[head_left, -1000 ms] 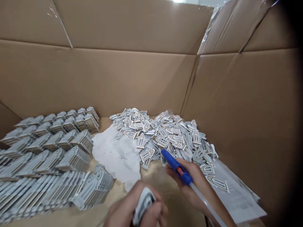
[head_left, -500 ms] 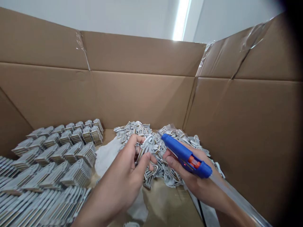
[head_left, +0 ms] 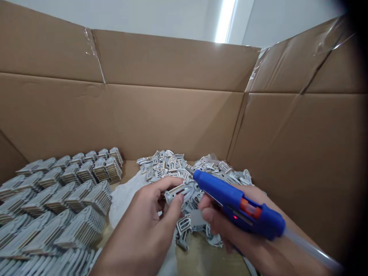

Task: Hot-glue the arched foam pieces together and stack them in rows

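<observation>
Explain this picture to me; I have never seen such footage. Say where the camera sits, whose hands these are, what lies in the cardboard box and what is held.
The camera is worn on a person's head and looks down at their own bare hands; no machine is involved. The left hand pinches a small grey arched piece. The right hand grips a blue glue gun, its nozzle near that piece. Behind lies a loose pile of such pieces; to the left stand neat stacked rows. All sits within cardboard walls.

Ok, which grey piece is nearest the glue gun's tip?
The piece pinched in the left hand, right at the tip of the glue gun; the rest lie in the loose pile or stand in rows.
</observation>
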Motion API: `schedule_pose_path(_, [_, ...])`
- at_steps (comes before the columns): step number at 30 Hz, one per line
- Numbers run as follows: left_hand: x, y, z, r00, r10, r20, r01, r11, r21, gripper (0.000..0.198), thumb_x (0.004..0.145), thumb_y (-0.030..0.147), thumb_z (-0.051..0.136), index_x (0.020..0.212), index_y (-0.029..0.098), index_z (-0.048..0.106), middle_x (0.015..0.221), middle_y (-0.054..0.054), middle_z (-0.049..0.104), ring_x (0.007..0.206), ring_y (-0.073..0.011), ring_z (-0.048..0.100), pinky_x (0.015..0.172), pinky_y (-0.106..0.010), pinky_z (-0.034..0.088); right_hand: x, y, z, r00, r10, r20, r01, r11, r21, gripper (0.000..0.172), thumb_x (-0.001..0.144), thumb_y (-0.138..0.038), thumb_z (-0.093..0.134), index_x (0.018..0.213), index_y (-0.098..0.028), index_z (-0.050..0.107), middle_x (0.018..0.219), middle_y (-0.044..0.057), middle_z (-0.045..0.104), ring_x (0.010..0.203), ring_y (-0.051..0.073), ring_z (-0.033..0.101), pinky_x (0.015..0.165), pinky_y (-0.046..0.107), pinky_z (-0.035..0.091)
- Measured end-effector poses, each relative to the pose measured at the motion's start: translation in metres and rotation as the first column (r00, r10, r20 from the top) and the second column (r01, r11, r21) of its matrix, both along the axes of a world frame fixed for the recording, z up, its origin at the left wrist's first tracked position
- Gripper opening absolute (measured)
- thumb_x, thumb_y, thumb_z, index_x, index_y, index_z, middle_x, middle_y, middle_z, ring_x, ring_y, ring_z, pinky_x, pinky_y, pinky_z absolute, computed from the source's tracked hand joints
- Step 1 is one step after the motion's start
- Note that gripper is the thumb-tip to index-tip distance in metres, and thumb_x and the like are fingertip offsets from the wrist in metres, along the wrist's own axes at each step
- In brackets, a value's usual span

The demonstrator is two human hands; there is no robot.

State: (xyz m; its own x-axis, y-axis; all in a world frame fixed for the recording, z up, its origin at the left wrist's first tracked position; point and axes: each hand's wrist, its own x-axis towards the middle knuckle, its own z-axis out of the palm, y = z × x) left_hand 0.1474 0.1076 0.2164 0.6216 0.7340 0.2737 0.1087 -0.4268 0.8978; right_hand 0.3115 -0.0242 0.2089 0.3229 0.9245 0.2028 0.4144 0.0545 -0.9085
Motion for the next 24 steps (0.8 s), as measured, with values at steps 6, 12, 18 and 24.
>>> schedule_pose_path(6, [-0.008, 0.0, -0.016, 0.994, 0.05, -0.099, -0.06, 0.993, -0.097, 0.052, 0.083, 0.054, 0.069, 0.12, 0.019, 0.076, 0.072, -0.005, 0.072, 0.066, -0.0226, 0.067, 0.06, -0.031, 0.056, -0.003, 0.002, 0.006, 0.998, -0.019, -0.054, 0.02, 1.0, 0.011, 0.023, 0.089, -0.05, 0.075, 0.091, -0.027, 0.075, 0.063, 0.0, 0.064, 0.045, 0.015, 0.062, 0.041, 0.025, 0.054])
schedule_pose_path(12, [-0.002, -0.002, -0.007, 0.994, -0.082, -0.076, 0.062, 0.969, -0.237, 0.039, 0.092, 0.039, 0.067, 0.126, 0.021, 0.072, 0.089, -0.006, 0.077, 0.089, -0.0214, 0.073, 0.085, -0.031, 0.06, -0.011, 0.009, 0.011, 0.987, -0.139, -0.083, 0.144, 0.988, 0.056, 0.028, 0.089, -0.049, 0.074, 0.095, -0.022, 0.076, 0.067, 0.003, 0.071, 0.057, 0.019, 0.07, 0.051, 0.026, 0.06])
schedule_pose_path(18, [0.005, -0.004, -0.009, 0.978, -0.208, -0.013, 0.194, 0.934, -0.299, 0.035, 0.088, 0.025, 0.065, 0.122, 0.023, 0.076, 0.104, -0.007, 0.08, 0.107, -0.0243, 0.074, 0.088, -0.031, 0.062, -0.004, 0.012, 0.009, 0.998, -0.041, 0.039, 0.04, 0.999, 0.034, 0.024, 0.093, -0.046, 0.07, 0.092, -0.022, 0.071, 0.072, 0.002, 0.068, 0.058, 0.014, 0.062, 0.051, 0.022, 0.052])
schedule_pose_path(24, [0.005, -0.005, -0.015, 0.99, -0.144, 0.001, 0.14, 0.963, -0.232, 0.038, 0.09, 0.027, 0.064, 0.126, 0.023, 0.074, 0.125, -0.008, 0.077, 0.123, -0.0273, 0.07, 0.095, -0.035, 0.063, -0.001, 0.018, 0.0, 0.998, -0.035, 0.043, 0.033, 0.998, 0.054, 0.024, 0.091, -0.045, 0.072, 0.095, -0.022, 0.07, 0.076, 0.002, 0.065, 0.061, 0.014, 0.057, 0.051, 0.022, 0.048])
